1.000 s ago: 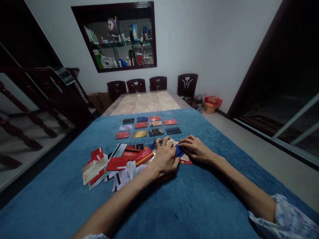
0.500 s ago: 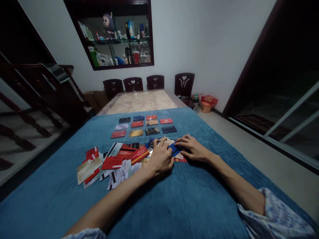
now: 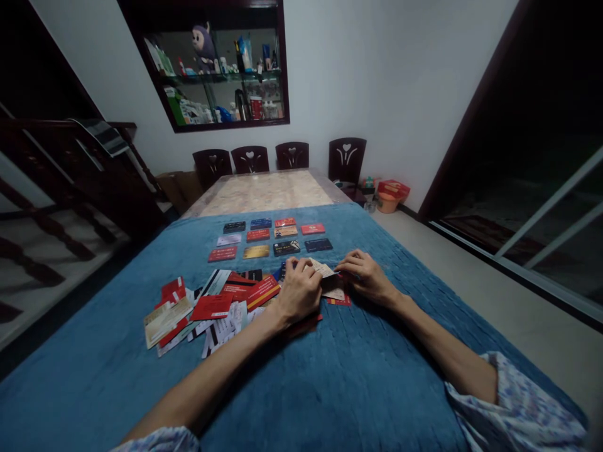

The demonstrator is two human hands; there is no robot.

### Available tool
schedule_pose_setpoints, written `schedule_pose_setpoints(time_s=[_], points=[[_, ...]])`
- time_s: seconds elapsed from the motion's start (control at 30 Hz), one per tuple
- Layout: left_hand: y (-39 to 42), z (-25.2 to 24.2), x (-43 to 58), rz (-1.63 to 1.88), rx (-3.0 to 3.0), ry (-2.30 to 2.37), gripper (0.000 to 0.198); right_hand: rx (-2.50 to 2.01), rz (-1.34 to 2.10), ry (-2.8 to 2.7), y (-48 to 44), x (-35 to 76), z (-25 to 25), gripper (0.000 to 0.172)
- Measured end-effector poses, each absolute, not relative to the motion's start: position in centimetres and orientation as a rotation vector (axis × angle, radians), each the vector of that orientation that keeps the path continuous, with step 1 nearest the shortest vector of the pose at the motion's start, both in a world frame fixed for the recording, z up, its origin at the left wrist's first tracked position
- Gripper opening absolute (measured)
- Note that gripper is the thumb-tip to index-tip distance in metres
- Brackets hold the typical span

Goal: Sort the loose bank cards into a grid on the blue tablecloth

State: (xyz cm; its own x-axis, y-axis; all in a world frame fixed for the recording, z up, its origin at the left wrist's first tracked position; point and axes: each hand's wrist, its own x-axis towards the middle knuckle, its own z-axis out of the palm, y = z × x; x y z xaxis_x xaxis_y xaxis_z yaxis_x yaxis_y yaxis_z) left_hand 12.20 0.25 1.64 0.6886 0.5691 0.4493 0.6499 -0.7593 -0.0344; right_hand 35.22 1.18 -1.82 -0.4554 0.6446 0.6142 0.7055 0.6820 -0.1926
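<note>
Pinching a card [image 3: 331, 274] between them, right hand [image 3: 368, 276] opposite left hand [image 3: 300, 292], the latter's grip unclear

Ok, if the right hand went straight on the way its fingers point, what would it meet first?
Most likely the pale card just ahead of the right hand, then the left hand; depth is unclear, so hand and card may already touch.

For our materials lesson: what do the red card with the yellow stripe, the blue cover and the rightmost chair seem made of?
Striped red card: probably smooth plastic; flat with crisp edges.
Blue cover: perhaps plush textile, matt; its surface shows ridges and patchy shading.
Rightmost chair: likely dark-stained wood; cut-out back, though no grain shows.
</note>
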Motion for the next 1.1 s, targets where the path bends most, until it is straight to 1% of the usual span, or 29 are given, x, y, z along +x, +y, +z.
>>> schedule_pose_setpoints(time_s=[0.23, 0.43, 0.5, 0.7, 0.8, 0.93, 1.1], points=[[1.0, 1.1, 11.9, -0.798, -2.693, -1.093, 0.025, -1.036, -0.102, -2.116, 0.7, 34.9, -1.5, 0.019], [1.3, 0.9, 11.8, -0.874, -2.744, -1.205, 0.043, -1.082, -0.054, -2.065, 0.7, 34.6, -1.8, 0.02], [1.4, 1.0, 11.6, -0.848, -2.76, -1.23, 0.046, -1.109, -0.034, -2.055, 0.8, 34.5, -1.9, 0.023], [1.3, 1.0, 11.5, -0.697, -2.746, -1.226, 0.045, -1.108, 0.046, -2.073, 1.1, 34.4, -2.5, 0.028], [1.1, 1.0, 11.7, -0.632, -2.714, -1.23, 0.046, -1.117, 0.084, -2.068, 1.2, 34.4, -3.0, 0.034], [0.7, 0.8, 11.9, -0.571, -2.688, -1.264, 0.053, -1.147, 0.092, -2.071, 1.2, 34.3, -3.5, 0.045], [0.5, 0.6, 12.0, -0.559, -2.708, -1.297, 0.052, -1.173, 0.078, -2.121, 1.0, 34.2, -3.2, 0.046]])
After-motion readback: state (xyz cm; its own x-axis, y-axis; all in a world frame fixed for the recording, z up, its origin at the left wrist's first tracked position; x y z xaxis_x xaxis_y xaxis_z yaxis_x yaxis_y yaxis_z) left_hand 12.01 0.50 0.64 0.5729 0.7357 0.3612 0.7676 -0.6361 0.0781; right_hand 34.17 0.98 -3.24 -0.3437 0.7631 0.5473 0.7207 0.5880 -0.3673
